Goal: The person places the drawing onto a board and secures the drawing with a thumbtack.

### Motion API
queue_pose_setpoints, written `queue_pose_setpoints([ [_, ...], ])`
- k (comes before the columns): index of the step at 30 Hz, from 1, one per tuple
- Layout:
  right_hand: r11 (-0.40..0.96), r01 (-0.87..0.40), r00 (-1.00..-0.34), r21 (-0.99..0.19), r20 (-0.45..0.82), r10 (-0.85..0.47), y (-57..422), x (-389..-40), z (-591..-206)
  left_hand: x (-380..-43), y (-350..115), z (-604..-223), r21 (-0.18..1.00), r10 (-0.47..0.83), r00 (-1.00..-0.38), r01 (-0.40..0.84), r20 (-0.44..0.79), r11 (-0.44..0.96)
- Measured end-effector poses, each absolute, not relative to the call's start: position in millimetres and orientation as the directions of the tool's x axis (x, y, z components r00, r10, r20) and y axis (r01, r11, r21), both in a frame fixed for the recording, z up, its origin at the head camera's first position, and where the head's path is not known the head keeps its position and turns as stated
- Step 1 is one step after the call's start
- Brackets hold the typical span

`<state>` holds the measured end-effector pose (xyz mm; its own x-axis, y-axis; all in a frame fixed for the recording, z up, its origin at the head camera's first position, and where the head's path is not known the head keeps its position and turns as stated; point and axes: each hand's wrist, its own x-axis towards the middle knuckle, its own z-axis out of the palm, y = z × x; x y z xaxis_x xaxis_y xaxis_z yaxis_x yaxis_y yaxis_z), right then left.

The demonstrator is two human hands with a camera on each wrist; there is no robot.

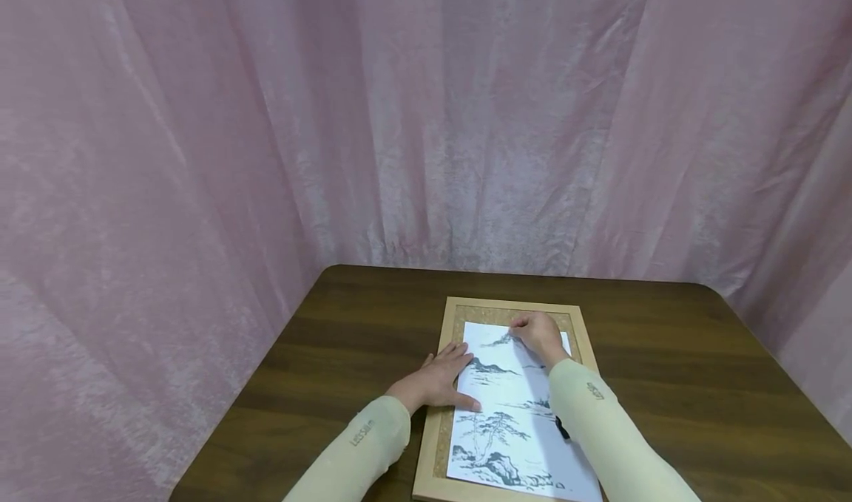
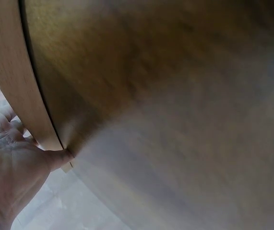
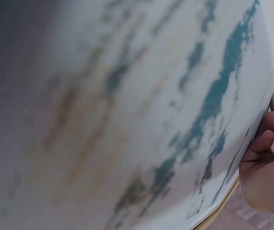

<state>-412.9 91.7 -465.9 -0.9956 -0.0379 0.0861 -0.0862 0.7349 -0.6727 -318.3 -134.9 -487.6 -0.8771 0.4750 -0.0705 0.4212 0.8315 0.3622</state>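
A sheet of white paper [image 1: 495, 395] printed with an ink landscape of trees, rocks and hills lies on a cork board [image 1: 479, 314] with a pale wooden frame [image 1: 429, 443]. My left hand [image 1: 435, 380] rests over the board's left side, fingers spread, fingertips and thumb on the paper's left edge. In the left wrist view, the left hand [image 2: 17, 163] appears beside the frame's wooden edge [image 2: 12, 62]. My right hand [image 1: 538, 336] is at the paper's upper edge, fingers bent and fingertips drawn together. The right wrist view has its curled fingers [image 3: 262, 143] close over the print; I cannot tell whether they pinch anything.
The board lies on a dark brown wooden table [image 1: 359, 324] with rounded far corners. Pink velvety curtains [image 1: 466, 117] hang behind the table and along its sides. A small black piece [image 1: 562, 429] shows beneath the right sleeve [image 1: 606, 421], over the paper.
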Motion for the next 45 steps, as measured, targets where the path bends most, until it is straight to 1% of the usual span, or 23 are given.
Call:
queue_pose_setpoints([
  [5, 0.723, -0.09, -0.996, -0.685, 0.078, -0.05, 93.9, -411.7, -464.1, -319.2, -133.7, -488.2, 0.346, 0.482, -0.874, 0.436, -0.055, 0.83],
  [10, 0.685, -0.095, -0.995, -0.722, 0.06, -0.075, 95.7, -408.9, -460.7, -320.1, -134.2, -487.9, 0.351, 0.483, -0.873, 0.436, -0.058, 0.829],
  [16, 0.652, -0.076, -0.997, -0.755, 0.044, -0.065, 96.8, -411.5, -463.4, -321.2, -135.5, -489.6, 0.345, 0.471, -0.88, 0.424, -0.062, 0.838],
  [23, 0.678, -0.087, -0.996, -0.73, 0.083, -0.038, 95.4, -410.4, -463.8, -319.5, -135.0, -488.6, 0.347, 0.47, -0.881, 0.423, -0.06, 0.837],
  [35, 0.721, -0.083, -0.996, -0.688, 0.071, -0.047, 92.6, -410.8, -461.3, -320.0, -133.6, -487.7, 0.334, 0.474, -0.878, 0.429, -0.064, 0.839],
  [45, 0.748, -0.084, -0.994, -0.658, 0.113, -0.012, 90.1, -409.3, -460.7, -320.4, -133.5, -486.3, 0.345, 0.476, -0.877, 0.431, -0.057, 0.834],
])
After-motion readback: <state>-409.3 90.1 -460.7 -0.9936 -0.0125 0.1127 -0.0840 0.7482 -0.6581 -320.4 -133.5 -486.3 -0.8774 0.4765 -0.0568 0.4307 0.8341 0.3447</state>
